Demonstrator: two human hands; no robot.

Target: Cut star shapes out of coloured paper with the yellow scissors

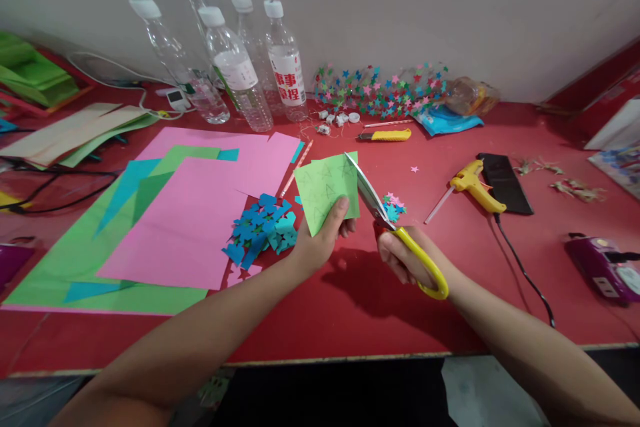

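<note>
My left hand (pixel 324 233) pinches a light green piece of paper (pixel 320 190) with pencilled stars drawn on it, thumb on the front. In my right hand (pixel 403 255) is a pair of scissors (pixel 425 267) with yellow handles, its blades meeting the paper's upper right edge. Below and left of the paper lies a heap of blue paper scraps (pixel 260 227) with star-shaped cut-outs. A small pile of pink and blue paper stars (pixel 394 207) sits just behind the scissors.
Pink sheets (pixel 185 220) and green ones spread across the left. Several plastic bottles (pixel 287 73) stand by the wall, near a bottle covered in stars (pixel 380 90). A yellow cutter (pixel 390 135), a glue gun (pixel 475 183), a phone (pixel 507 183) and a purple power strip (pixel 603 267) lie rightward.
</note>
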